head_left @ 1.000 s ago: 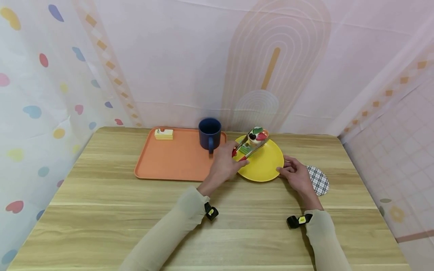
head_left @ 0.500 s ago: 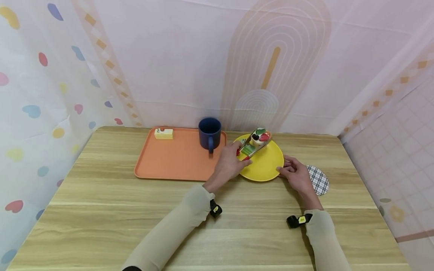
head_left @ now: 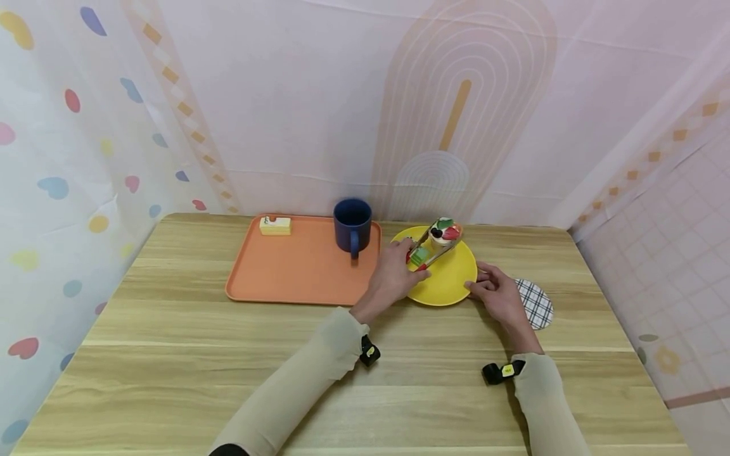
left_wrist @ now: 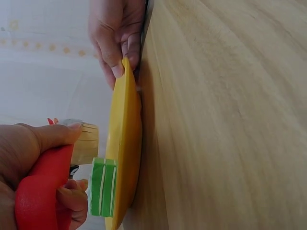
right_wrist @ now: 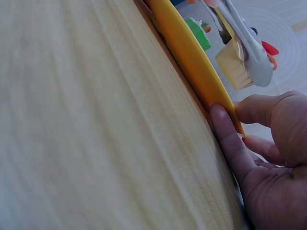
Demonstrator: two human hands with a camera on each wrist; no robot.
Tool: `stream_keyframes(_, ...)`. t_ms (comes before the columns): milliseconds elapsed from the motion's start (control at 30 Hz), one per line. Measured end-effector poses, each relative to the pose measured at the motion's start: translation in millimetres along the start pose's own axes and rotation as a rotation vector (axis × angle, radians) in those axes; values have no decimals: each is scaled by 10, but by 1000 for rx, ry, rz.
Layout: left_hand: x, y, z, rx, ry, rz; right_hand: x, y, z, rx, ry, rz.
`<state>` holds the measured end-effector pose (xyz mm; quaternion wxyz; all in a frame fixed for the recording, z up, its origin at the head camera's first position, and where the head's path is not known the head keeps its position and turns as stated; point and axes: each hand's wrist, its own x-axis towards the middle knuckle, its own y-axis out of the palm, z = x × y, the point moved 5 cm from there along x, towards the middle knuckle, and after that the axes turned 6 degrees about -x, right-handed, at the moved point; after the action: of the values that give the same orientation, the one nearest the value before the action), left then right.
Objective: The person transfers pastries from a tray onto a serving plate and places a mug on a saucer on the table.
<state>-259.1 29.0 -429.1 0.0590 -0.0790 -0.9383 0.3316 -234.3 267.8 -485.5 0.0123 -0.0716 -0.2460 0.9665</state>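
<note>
My left hand (head_left: pixel 393 271) grips red-handled tongs (left_wrist: pixel 41 191), whose metal arms (right_wrist: pixel 249 45) hold a fruit-topped cupcake (head_left: pixel 445 233) over the back of the yellow plate (head_left: pixel 445 285). In the right wrist view the cupcake's pale ribbed base is close over the plate. A green layered cake slice (left_wrist: pixel 103 187) sits on the plate, partly behind the tongs in the head view. At the plate's right rim my right hand (head_left: pixel 497 292) pinches the edge, thumb above and fingers underneath.
Left of the plate lies an orange tray (head_left: pixel 296 272). On it are a dark blue mug (head_left: pixel 350 228), handle toward me, and a yellow cake slice (head_left: pixel 275 225) at the back left. A plaid round coaster (head_left: pixel 537 304) lies beside my right hand. A curtain hangs behind the table.
My left hand has moved slightly right, carrying the tongs and cupcake a little right and toward me over the plate. The right hand and the plate stay in place.
</note>
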Motion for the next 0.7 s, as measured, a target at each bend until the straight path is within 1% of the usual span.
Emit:
stream_keyframes(333,6,121,-56,45,-16,10,4,3,4,-5,0,2)
stream_keyframes(700,7,215,-66,68,-44,31,4,5,8,-2,3,3)
